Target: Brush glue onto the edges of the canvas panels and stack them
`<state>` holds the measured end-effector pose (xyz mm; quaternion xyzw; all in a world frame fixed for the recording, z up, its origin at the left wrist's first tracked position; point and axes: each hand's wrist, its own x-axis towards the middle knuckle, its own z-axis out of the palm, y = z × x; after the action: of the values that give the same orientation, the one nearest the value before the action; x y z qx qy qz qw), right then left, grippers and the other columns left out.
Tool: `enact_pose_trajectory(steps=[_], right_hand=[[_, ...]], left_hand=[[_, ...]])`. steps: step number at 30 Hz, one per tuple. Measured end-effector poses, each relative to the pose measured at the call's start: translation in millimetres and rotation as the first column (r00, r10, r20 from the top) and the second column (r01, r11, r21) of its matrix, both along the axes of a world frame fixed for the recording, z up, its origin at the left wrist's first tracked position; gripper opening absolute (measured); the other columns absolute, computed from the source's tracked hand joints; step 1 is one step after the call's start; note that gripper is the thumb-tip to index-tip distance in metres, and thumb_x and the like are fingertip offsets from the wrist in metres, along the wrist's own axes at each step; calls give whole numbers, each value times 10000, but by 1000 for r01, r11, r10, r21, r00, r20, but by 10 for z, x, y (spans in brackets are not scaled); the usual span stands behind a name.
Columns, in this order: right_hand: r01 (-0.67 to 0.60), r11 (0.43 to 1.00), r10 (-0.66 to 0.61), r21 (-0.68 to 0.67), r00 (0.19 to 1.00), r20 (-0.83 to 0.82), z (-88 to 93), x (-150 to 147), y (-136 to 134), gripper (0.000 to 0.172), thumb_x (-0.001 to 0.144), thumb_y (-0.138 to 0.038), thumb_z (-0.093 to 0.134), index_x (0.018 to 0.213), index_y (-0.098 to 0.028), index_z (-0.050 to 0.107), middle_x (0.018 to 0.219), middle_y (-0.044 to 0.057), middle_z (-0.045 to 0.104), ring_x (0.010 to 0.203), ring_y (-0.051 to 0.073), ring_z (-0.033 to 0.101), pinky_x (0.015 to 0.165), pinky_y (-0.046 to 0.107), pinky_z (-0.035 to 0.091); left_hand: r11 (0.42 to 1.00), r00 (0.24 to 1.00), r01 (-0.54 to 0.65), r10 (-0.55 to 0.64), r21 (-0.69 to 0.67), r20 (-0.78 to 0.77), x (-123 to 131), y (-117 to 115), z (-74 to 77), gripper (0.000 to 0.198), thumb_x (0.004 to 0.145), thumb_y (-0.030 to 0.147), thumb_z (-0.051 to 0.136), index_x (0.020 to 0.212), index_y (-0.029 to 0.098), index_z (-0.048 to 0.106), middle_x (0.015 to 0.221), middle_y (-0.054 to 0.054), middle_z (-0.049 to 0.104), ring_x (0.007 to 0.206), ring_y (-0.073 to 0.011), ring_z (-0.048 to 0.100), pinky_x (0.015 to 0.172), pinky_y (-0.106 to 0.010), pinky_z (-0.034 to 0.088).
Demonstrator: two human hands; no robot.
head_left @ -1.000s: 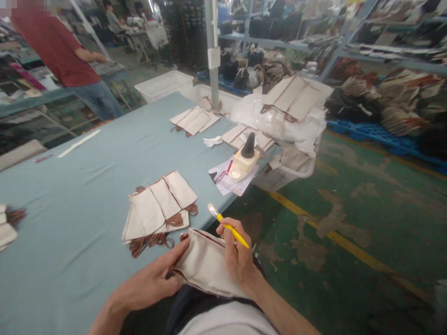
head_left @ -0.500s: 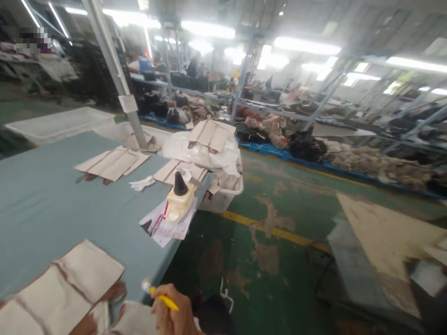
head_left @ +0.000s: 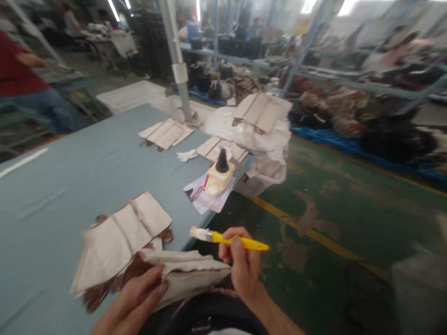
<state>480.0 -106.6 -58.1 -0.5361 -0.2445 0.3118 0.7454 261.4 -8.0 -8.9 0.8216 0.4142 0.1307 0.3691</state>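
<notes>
My right hand (head_left: 242, 263) grips a yellow-handled paintbrush (head_left: 240, 241), its pale bristles pointing left past the table's edge. Close to my body, my left hand (head_left: 143, 291) is closed on the near end of a cream fabric piece (head_left: 190, 274) with brown parts, which hangs along the table edge. The lower fingers of my right hand come near the far end of that piece; whether they touch it I cannot tell. Just beyond my left hand lies a stack of cream panels (head_left: 125, 228) with brown edging. Farther along stands a cream glue container (head_left: 219, 181) with a black top, resting on papers.
The blue-grey table (head_left: 87, 172) spreads to the left. More cream panels (head_left: 167, 133) and a white glove (head_left: 186, 155) lie at its far side. A white bin (head_left: 260, 179) heaped with panels and plastic adjoins the corner. A metal post (head_left: 178, 70) rises behind. Someone in red (head_left: 21, 70) stands left.
The view has swung left and down. My left hand has come into sight, holding the fabric piece. The brush now lies nearly level in my right hand, bristles left.
</notes>
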Motion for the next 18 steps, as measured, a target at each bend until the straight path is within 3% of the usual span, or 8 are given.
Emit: enact_pose_trajectory(steps=[3, 7, 11, 14, 18], right_hand=[[-33, 996, 35, 77, 999, -26, 307, 207, 125, 406, 1073, -562, 605, 864, -226, 700, 527, -70, 508, 439, 83, 404, 425, 177, 311], [-151, 978, 155, 145, 988, -18, 651, 285, 251, 412, 1072, -532, 622, 814, -218, 689, 516, -85, 439, 403, 69, 320, 400, 188, 263], [-226, 961, 231, 160, 973, -11, 904, 247, 309, 404, 1073, -511, 632, 787, -227, 662, 504, -99, 365, 402, 68, 275, 392, 185, 228], [-258, 950, 253, 178, 966, 51, 1020, 193, 260, 366, 1098, -472, 603, 827, -237, 675, 493, -107, 330, 387, 69, 269, 377, 180, 204], [-245, 958, 199, 148, 942, 268, 982, 108, 148, 384, 1140, -452, 491, 886, -233, 678, 536, -85, 419, 380, 76, 295, 371, 203, 220]], left_hand=[[994, 995, 68, -61, -90, 80, -71, 57, 133, 395, 1061, 553, 577, 915, 242, 773, 891, -28, 780, 815, -204, 724, 734, -230, 607], [972, 966, 151, -105, -182, 238, 92, 230, 360, 470, 1101, 532, 513, 854, 201, 737, 735, -12, 702, 626, -140, 601, 553, -182, 493], [963, 932, 174, -93, -205, 351, 164, 258, 445, 494, 1086, 553, 556, 802, 188, 727, 678, -7, 682, 602, -127, 593, 557, -176, 478], [931, 917, 174, -35, -320, 397, 159, 233, 428, 481, 1076, 565, 576, 871, 180, 780, 737, -37, 736, 650, -149, 646, 589, -191, 512], [822, 904, 190, 67, -537, 422, 198, 232, 404, 499, 1019, 636, 637, 976, 178, 830, 824, -73, 777, 725, -199, 699, 633, -233, 568]])
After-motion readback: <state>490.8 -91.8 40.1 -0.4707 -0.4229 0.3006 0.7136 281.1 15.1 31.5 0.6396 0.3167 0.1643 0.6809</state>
